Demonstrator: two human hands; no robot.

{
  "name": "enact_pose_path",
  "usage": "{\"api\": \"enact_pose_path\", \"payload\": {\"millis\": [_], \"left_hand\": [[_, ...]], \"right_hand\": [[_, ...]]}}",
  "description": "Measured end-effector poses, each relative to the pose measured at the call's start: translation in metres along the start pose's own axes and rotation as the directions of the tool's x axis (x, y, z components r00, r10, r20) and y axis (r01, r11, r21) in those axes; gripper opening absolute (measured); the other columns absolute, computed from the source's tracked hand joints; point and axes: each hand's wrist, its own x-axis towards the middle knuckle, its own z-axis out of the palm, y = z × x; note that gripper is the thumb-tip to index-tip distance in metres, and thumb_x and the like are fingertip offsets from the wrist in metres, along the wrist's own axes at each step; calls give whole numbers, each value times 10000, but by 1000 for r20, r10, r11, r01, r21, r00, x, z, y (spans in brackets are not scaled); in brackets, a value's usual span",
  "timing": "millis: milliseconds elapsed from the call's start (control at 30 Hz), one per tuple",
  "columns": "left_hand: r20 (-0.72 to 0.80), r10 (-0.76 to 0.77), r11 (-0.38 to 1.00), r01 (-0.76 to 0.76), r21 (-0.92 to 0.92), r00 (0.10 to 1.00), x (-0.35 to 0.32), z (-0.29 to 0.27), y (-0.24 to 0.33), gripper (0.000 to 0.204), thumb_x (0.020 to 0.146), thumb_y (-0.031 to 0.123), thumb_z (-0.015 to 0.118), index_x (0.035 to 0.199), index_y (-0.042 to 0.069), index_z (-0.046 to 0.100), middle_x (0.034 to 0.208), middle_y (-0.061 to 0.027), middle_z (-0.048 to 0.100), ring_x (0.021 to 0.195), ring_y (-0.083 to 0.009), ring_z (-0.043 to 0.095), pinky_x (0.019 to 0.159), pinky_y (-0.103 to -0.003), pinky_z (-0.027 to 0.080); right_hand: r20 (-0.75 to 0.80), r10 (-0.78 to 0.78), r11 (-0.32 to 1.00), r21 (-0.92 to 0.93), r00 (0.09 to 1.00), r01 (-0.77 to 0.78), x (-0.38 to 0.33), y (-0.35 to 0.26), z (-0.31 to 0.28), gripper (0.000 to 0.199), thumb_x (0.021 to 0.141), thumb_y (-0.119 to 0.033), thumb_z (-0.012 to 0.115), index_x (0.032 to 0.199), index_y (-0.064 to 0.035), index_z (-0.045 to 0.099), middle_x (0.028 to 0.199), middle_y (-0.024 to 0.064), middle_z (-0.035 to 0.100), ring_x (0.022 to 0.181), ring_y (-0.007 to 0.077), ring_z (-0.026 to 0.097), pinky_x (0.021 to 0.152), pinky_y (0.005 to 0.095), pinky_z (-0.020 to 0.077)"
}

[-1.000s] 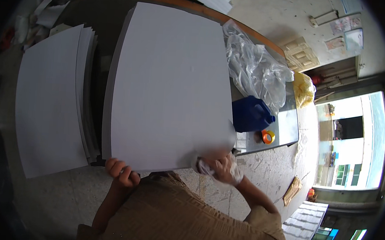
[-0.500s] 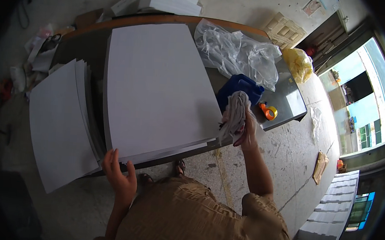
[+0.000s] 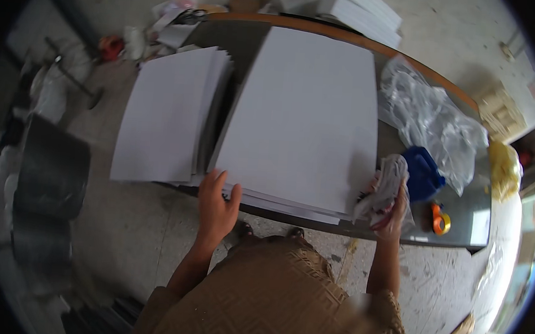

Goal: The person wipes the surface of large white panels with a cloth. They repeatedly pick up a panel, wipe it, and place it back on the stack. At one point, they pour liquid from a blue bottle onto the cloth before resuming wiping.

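Gripping rag (image 3: 385, 189), right hand (image 3: 393, 213), white sheets (image 3: 305, 120)

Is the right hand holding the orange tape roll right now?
No. The right hand grips a crumpled white cloth, while the orange tape roll lies apart on the table.

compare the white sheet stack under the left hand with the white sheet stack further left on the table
The white sheet stack under the left hand looks wider and lies mostly squared, while the white sheet stack further left looks narrower, with its far edges fanned out in steps. The left hand rests on the near edge of the first; nothing touches the second. The second overhangs the grey table at its near left corner. Both are plain white, flat and blank.
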Motion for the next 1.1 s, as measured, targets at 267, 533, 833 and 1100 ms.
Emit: {"api": "enact_pose_path", "payload": {"millis": [267,533,833,1100], "left_hand": [[-57,-172,984,169,-50,983,16,2,3,460,932,245,647,1270,-54,556,1220,-236,595,1149,-360,553,937,-450,461],[331,-307,105,377,-920,892,45,-14,1,356,938,129,638,1237,-48,557,1056,-73,645,947,-162,646,807,-305,531],[361,-172,-114,345,-932,917,23,81,34,302,912,57,646,1201,35,559,1117,-90,640,1002,-198,664,842,-409,600],[-67,-539,92,-20,-996,839,47,-83,-90,335,935,73,591,1257,12,520,1194,-119,605,1052,-236,644,837,-380,587]], "right_hand": [[57,51,951,302,997,-66,13,1,-7,478,1055,-418,396,1285,-14,507,1040,160,610,855,220,561,759,335,493],[117,44,927,365,992,-84,17,0,-8,490,1042,-429,422,1287,-10,492,993,136,568,831,210,514,746,337,456],[204,25,964,253,979,-78,17,3,-8,498,1033,-447,432,1268,-12,488,944,115,521,806,190,475,726,316,428],[68,30,968,247,997,-46,-4,-9,9,491,1022,-448,466,1253,-16,504,979,114,541,817,199,494,738,315,448]]}}
